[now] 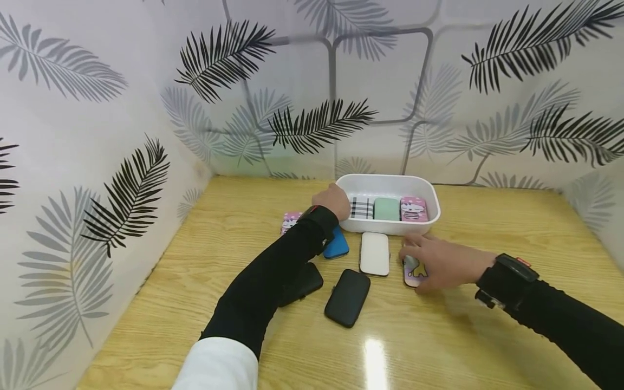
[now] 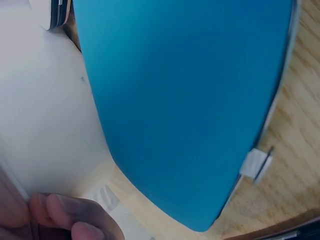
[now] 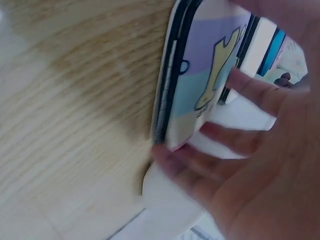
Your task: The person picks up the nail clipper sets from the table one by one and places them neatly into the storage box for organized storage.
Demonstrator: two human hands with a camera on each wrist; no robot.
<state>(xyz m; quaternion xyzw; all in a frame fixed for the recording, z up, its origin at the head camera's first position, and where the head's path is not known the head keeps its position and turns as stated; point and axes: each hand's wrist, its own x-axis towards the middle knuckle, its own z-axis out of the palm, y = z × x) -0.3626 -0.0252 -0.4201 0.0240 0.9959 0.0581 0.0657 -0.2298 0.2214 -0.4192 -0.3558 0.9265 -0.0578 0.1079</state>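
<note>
My left hand (image 1: 333,201) grips the left rim of a white oval-ended tray (image 1: 375,226), its fingers (image 2: 75,212) curled at the edge in the left wrist view. Just below that wrist lies a blue case (image 2: 185,110) with a small metal clasp. To the right, my right hand (image 1: 436,260) holds a small flat case with a cartoon print (image 3: 200,75) between thumb and fingers, in front of the tray's right end. The hand covers part of this case. In the tray sit a plaid case (image 1: 362,208), a green case (image 1: 387,209) and a pink patterned case (image 1: 413,209), side by side.
A white case (image 1: 375,254) lies between the blue and cartoon cases. Nearer the front are a black case (image 1: 348,298) and a second black case (image 1: 303,284), partly under my left sleeve. Another pink case (image 1: 291,221) shows beyond that forearm. Patterned walls (image 1: 302,151) border the wooden table.
</note>
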